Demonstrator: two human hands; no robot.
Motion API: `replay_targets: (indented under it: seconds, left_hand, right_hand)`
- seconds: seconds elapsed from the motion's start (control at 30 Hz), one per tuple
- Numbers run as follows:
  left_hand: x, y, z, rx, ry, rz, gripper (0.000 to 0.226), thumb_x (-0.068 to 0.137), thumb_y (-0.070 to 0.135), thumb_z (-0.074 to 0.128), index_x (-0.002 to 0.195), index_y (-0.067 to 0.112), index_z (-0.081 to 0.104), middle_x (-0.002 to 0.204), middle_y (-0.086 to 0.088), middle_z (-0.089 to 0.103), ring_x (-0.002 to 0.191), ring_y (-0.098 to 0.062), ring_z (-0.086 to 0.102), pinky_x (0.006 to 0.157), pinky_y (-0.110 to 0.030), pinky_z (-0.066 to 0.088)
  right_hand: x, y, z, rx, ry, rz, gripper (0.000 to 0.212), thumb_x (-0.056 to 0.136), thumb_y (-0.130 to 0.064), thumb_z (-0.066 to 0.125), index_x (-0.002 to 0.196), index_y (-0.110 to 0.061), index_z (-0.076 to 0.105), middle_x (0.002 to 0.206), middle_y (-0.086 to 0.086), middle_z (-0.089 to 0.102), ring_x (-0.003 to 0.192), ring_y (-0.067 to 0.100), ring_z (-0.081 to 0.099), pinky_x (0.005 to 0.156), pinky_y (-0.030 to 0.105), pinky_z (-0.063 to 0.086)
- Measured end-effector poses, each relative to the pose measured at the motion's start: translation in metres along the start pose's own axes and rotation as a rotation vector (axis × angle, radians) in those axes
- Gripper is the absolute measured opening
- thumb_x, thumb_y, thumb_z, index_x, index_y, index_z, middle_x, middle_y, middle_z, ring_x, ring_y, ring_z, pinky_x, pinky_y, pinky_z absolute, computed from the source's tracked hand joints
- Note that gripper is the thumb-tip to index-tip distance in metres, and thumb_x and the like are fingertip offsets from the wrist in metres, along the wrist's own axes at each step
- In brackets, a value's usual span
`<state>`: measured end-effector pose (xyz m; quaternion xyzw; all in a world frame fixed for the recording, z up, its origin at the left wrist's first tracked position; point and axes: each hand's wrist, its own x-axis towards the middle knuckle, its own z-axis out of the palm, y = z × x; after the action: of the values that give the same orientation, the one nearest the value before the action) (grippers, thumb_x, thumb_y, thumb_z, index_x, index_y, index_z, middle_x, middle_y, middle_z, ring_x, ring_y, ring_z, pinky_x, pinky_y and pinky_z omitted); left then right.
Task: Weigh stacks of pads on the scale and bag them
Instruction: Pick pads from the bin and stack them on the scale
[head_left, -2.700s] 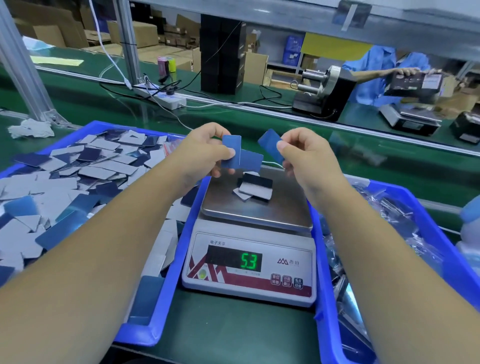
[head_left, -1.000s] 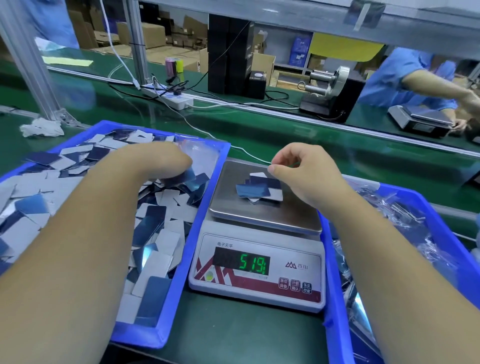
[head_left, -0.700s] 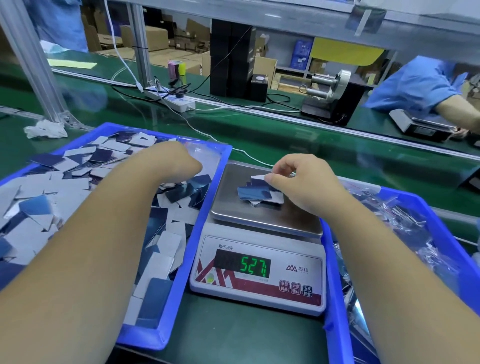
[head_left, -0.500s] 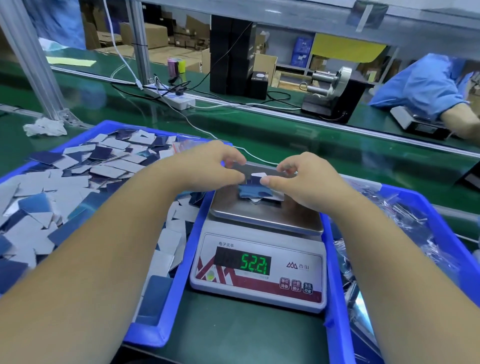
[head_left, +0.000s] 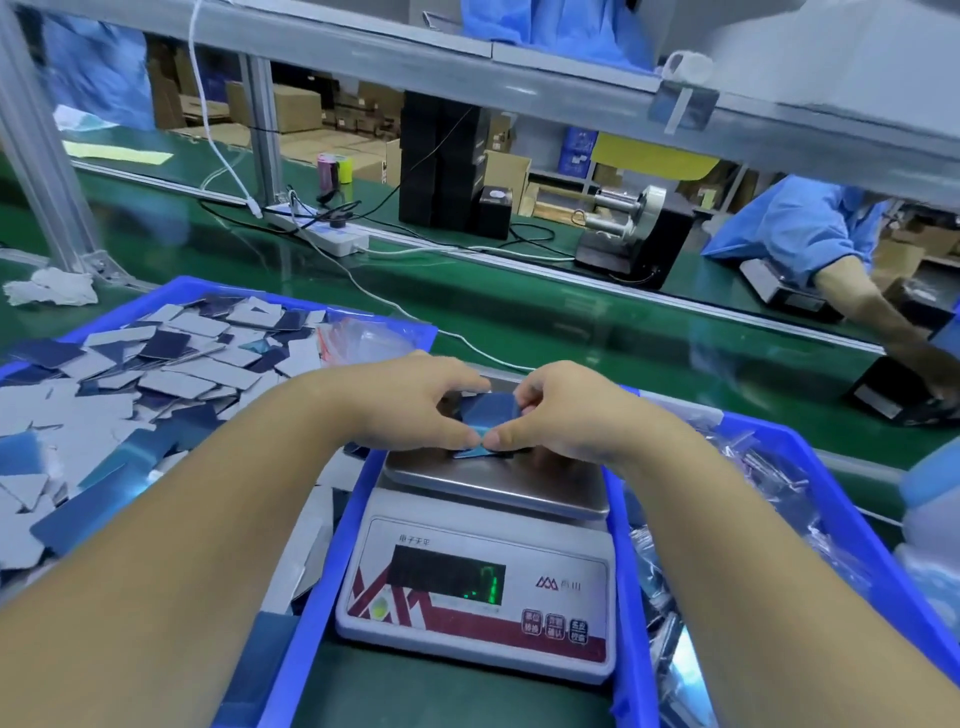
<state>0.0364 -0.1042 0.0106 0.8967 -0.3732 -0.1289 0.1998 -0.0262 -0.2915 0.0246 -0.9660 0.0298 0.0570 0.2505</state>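
A small stack of blue pads (head_left: 490, 415) is just above the steel pan of the white scale (head_left: 483, 597). My left hand (head_left: 415, 410) pinches its left side and my right hand (head_left: 561, 415) pinches its right side, thumbs meeting at the front. One more blue pad shows under my thumbs. The scale's green readout is blurred. The left blue bin (head_left: 306, 660) holds several loose blue and white pads (head_left: 156, 384).
A right blue bin (head_left: 852, 525) holds clear plastic bags (head_left: 779, 499). A few clear bags (head_left: 363, 338) lie at the left bin's far corner. Beyond runs a green conveyor with a power strip (head_left: 322, 234), cables and a tape dispenser (head_left: 634, 234). Another person's arm (head_left: 872, 312) works at far right.
My left hand came out of the left bin to the scale and joined my right hand on the stack. The stack is now gathered between both hands. The readout dropped from about 52.
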Motion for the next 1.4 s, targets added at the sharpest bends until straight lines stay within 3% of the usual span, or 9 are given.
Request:
replay_targets:
  seconds: [0.1, 0.23, 0.43, 0.53, 0.67, 0.8, 0.97, 1.23, 1.4]
  left_hand:
    - [0.000, 0.002, 0.001, -0.135, 0.027, -0.009, 0.064, 0.087, 0.039, 0.073, 0.144, 0.042, 0.044, 0.120, 0.029, 0.046, 0.111, 0.003, 0.047, 0.083, -0.007, 0.035]
    - [0.000, 0.005, 0.005, -0.203, 0.077, 0.023, 0.060, 0.083, 0.031, 0.076, 0.134, 0.048, 0.049, 0.124, 0.021, 0.057, 0.107, -0.001, 0.057, 0.094, -0.024, 0.049]
    - [-0.001, 0.012, 0.008, -0.321, 0.116, 0.071, 0.055, 0.078, 0.017, 0.070, 0.112, 0.056, 0.050, 0.090, 0.020, 0.061, 0.074, -0.008, 0.060, 0.074, -0.030, 0.055]
    - [-0.003, 0.014, 0.009, -0.362, 0.120, 0.083, 0.059, 0.081, 0.010, 0.070, 0.112, 0.056, 0.051, 0.095, 0.012, 0.062, 0.081, -0.019, 0.064, 0.079, -0.041, 0.057]
    - [-0.004, 0.016, 0.012, -0.369, 0.140, 0.094, 0.059, 0.082, 0.006, 0.066, 0.113, 0.054, 0.051, 0.099, 0.014, 0.063, 0.084, -0.020, 0.063, 0.082, -0.043, 0.055]
    - [-0.002, 0.018, 0.015, -0.413, 0.153, 0.120, 0.060, 0.082, 0.004, 0.066, 0.115, 0.051, 0.052, 0.101, 0.010, 0.064, 0.085, -0.023, 0.064, 0.083, -0.046, 0.055]
    - [0.000, 0.020, 0.020, -0.453, 0.193, 0.132, 0.063, 0.080, 0.000, 0.065, 0.116, 0.050, 0.052, 0.109, 0.007, 0.060, 0.094, -0.021, 0.064, 0.086, -0.045, 0.055]
    - [-0.006, 0.016, 0.015, -0.272, 0.115, 0.074, 0.055, 0.088, 0.019, 0.064, 0.129, 0.051, 0.046, 0.123, 0.026, 0.060, 0.107, 0.006, 0.057, 0.094, -0.022, 0.049]
    - [-0.007, 0.018, 0.014, -0.289, 0.111, 0.066, 0.056, 0.087, 0.017, 0.065, 0.123, 0.055, 0.043, 0.116, 0.020, 0.064, 0.101, -0.009, 0.064, 0.091, -0.038, 0.053]
  right_hand:
    - [0.003, 0.000, -0.002, 0.016, -0.014, 0.019, 0.048, 0.065, -0.044, 0.086, 0.065, -0.017, 0.046, 0.062, -0.001, 0.040, 0.059, 0.018, 0.035, 0.058, 0.031, 0.027]
    - [0.001, 0.006, 0.006, 0.118, 0.049, 0.032, 0.047, 0.060, -0.042, 0.088, 0.073, -0.011, 0.055, 0.066, -0.002, 0.049, 0.062, 0.017, 0.043, 0.060, 0.032, 0.033]
    - [-0.009, 0.011, 0.012, 0.226, 0.143, -0.019, 0.041, 0.061, -0.040, 0.086, 0.088, -0.020, 0.063, 0.088, -0.002, 0.070, 0.081, 0.018, 0.065, 0.073, 0.038, 0.052]
    - [-0.010, 0.010, 0.012, 0.242, 0.150, -0.020, 0.043, 0.063, -0.037, 0.087, 0.092, -0.020, 0.061, 0.093, -0.001, 0.069, 0.087, 0.019, 0.065, 0.079, 0.040, 0.052]
    - [-0.012, 0.009, 0.014, 0.421, 0.126, -0.003, 0.044, 0.063, -0.019, 0.089, 0.095, -0.024, 0.060, 0.072, -0.016, 0.068, 0.064, 0.003, 0.061, 0.060, 0.021, 0.048]
    - [-0.012, 0.010, 0.011, 0.513, 0.061, 0.017, 0.042, 0.063, -0.012, 0.087, 0.099, -0.022, 0.068, 0.084, -0.004, 0.075, 0.076, 0.014, 0.069, 0.073, 0.029, 0.053]
    - [-0.015, 0.009, 0.009, 0.493, 0.048, -0.013, 0.018, 0.070, -0.015, 0.084, 0.078, -0.027, 0.075, 0.069, -0.009, 0.073, 0.055, 0.000, 0.059, 0.050, 0.009, 0.043]
    - [-0.015, 0.011, 0.010, 0.413, 0.035, -0.048, 0.015, 0.073, -0.021, 0.082, 0.083, -0.029, 0.074, 0.070, -0.010, 0.072, 0.059, 0.003, 0.061, 0.057, 0.018, 0.046]
    - [-0.014, 0.010, 0.011, 0.367, 0.085, -0.038, 0.024, 0.067, -0.026, 0.087, 0.082, -0.027, 0.068, 0.071, -0.010, 0.070, 0.060, 0.003, 0.060, 0.059, 0.024, 0.046]
